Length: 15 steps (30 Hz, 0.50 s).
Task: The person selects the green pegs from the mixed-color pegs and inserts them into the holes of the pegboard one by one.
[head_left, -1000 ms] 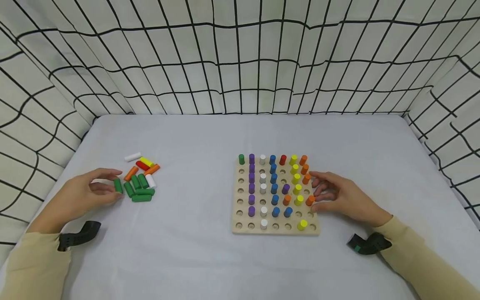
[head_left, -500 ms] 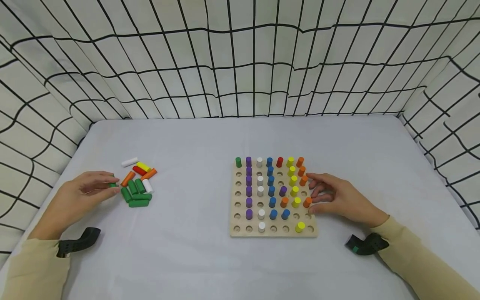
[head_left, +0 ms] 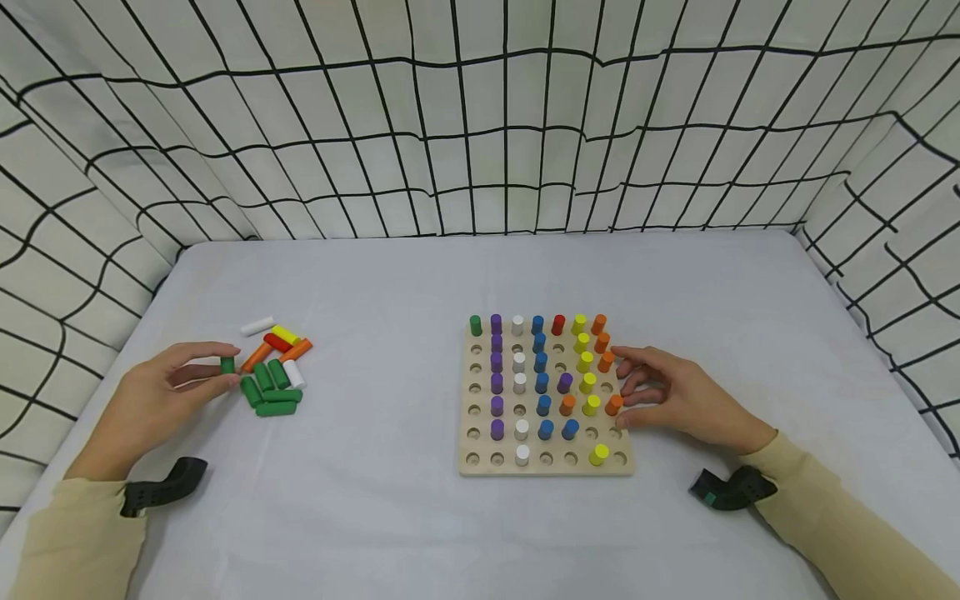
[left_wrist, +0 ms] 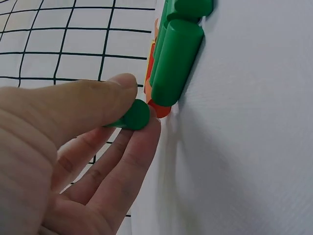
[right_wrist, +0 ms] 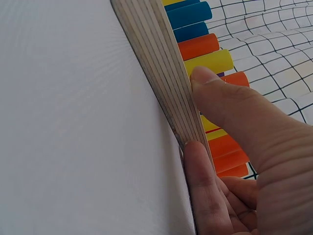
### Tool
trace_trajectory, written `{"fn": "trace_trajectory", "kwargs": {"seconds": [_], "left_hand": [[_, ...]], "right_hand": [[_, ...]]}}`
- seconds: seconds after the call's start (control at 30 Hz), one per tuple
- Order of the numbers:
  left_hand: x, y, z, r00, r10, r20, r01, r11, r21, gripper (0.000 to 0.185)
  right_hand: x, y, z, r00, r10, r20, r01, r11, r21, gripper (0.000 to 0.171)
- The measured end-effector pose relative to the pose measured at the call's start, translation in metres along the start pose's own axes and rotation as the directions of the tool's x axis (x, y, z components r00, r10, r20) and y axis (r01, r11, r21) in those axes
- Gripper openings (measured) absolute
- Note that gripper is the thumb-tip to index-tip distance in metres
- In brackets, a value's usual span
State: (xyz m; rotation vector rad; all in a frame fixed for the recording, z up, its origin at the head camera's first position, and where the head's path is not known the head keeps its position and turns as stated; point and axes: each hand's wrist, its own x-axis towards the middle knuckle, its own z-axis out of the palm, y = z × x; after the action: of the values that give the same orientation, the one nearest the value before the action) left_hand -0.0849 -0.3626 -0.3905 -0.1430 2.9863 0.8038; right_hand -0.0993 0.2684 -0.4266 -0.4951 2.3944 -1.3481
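My left hand (head_left: 161, 396) pinches a green peg (head_left: 227, 365) between thumb and fingers, just left of a pile of loose pegs (head_left: 273, 375). The left wrist view shows the same green peg (left_wrist: 131, 116) under my thumb, with another green peg (left_wrist: 176, 61) lying beyond it. A wooden pegboard (head_left: 480, 464) stands right of centre, holding upright purple, white, blue, yellow and orange pegs. My right hand (head_left: 675, 396) rests against the board's right edge, thumb on top and fingers along the side. In the right wrist view the thumb (right_wrist: 230, 105) presses the pegboard's edge (right_wrist: 161, 73).
The pile holds several green pegs (head_left: 276, 398), orange ones, a red, a yellow and a white peg (head_left: 257, 326). Grid-patterned cloth walls (head_left: 480, 125) close off the back and both sides of the grey table (head_left: 375, 517). Black wrist mounts (head_left: 161, 487) sit at both cuffs.
My left hand has lifted the green peg off the table beside the pile and turned it more upright. The right hand stays at the board's edge. The head view shifted slightly.
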Motion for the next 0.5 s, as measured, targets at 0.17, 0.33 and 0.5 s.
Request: {"fn": "trace_trajectory", "kwargs": {"seconds": [0.17,0.33,0.5], "left_hand": [[-0.0005,0.0024,-0.0001,1.000,-0.009,-0.006,0.009,1.000,-0.017,0.050],[0.0003,0.0041,0.0002,1.000,-0.010,-0.014,0.010,1.000,-0.008,0.053],[-0.0005,0.0026,0.0007,0.998,0.041,-0.046,-0.043,0.997,-0.064,0.057]], "right_hand": [[0.0002,-0.0001,-0.0001,1.000,0.001,-0.002,-0.001,1.000,0.000,0.093],[-0.0002,0.0001,-0.0004,1.000,0.001,-0.005,-0.001,1.000,0.008,0.093],[-0.0004,-0.0003,-0.0005,1.000,-0.008,-0.001,0.008,1.000,0.016,0.092]]}}
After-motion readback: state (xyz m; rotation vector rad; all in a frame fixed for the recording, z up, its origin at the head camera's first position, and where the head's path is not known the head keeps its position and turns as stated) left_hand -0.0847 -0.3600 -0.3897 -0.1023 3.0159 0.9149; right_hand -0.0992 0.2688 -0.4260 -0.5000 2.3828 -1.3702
